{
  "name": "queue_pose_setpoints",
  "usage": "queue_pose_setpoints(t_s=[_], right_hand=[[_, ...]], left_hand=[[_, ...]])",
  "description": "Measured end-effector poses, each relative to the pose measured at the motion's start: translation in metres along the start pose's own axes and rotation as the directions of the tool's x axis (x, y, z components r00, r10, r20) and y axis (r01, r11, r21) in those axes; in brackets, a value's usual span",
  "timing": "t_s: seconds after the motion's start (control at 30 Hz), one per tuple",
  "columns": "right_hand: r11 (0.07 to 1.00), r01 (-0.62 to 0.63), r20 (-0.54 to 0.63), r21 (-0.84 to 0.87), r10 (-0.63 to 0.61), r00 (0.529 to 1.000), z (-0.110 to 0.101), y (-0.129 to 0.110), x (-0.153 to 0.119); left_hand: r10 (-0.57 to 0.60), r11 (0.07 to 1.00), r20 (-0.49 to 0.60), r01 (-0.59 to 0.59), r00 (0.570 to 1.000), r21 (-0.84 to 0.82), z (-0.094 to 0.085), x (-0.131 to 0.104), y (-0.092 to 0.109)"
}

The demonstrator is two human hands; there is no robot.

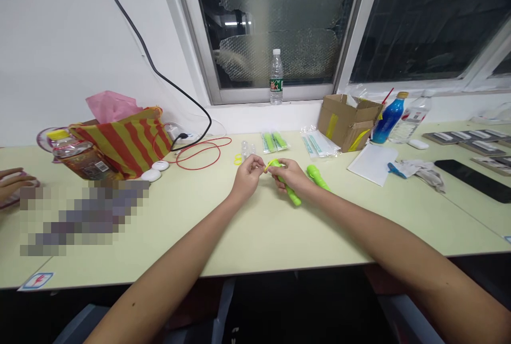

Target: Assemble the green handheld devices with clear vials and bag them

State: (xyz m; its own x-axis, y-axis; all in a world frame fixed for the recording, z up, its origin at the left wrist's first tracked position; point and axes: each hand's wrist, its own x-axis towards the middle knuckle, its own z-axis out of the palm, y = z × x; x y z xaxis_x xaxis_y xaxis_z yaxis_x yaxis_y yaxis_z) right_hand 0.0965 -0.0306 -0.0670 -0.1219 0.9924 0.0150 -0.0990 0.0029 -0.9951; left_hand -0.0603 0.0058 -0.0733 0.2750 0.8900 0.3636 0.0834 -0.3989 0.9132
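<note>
Over the middle of the table, my right hand (294,173) is wrapped round a bright green bumpy plastic stick (294,198), whose lower end pokes out below the fingers. A thin yellow band (273,163) curves over the top of the stick. My left hand (248,174) is closed in a pinch at the band's near end, close to my right fingertips; the exact grip is partly hidden. Just right of my right hand lies a second green stick (316,175). Yellow rings (238,159) and small clear plastic pieces (245,149) lie behind my left hand.
Bagged green pieces (274,141) and clear packets (319,142) lie toward the wall. A cardboard box (347,120), blue bottle (389,119), glove (425,170) and black phone (475,179) are right. A striped bag (131,141), drink bottle (75,155), red cable (199,168) and another person's hand (15,187) are left.
</note>
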Motion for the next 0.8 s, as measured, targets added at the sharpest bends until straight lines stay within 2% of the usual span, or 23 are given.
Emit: queue_pose_setpoints(t_s=[0.17,0.27,0.37,0.57,0.8], right_hand=[[0.995,-0.093,-0.034,-0.038,0.092,0.995,-0.001,0.008,0.005],[0.970,-0.135,-0.050,-0.202,0.127,0.991,-0.003,0.011,0.006],[0.932,-0.122,-0.044,-0.340,0.114,0.993,-0.007,0.008,0.003],[0.858,-0.097,0.069,-0.505,0.152,0.986,-0.023,-0.010,-0.003],[0.836,-0.006,0.257,-0.549,0.175,0.950,-0.039,-0.015,-0.002]], left_hand=[[-0.073,0.985,-0.001,0.072,0.997,-0.159,0.003,0.003,0.004],[-0.136,0.949,0.077,0.152,0.988,-0.274,0.006,0.005,0.010],[-0.159,0.925,0.166,0.205,0.973,-0.319,0.007,0.006,0.014],[-0.179,0.923,0.244,0.249,0.953,-0.293,0.005,0.005,0.019],[-0.201,0.944,0.287,0.264,0.937,-0.199,0.002,0.007,0.015]])
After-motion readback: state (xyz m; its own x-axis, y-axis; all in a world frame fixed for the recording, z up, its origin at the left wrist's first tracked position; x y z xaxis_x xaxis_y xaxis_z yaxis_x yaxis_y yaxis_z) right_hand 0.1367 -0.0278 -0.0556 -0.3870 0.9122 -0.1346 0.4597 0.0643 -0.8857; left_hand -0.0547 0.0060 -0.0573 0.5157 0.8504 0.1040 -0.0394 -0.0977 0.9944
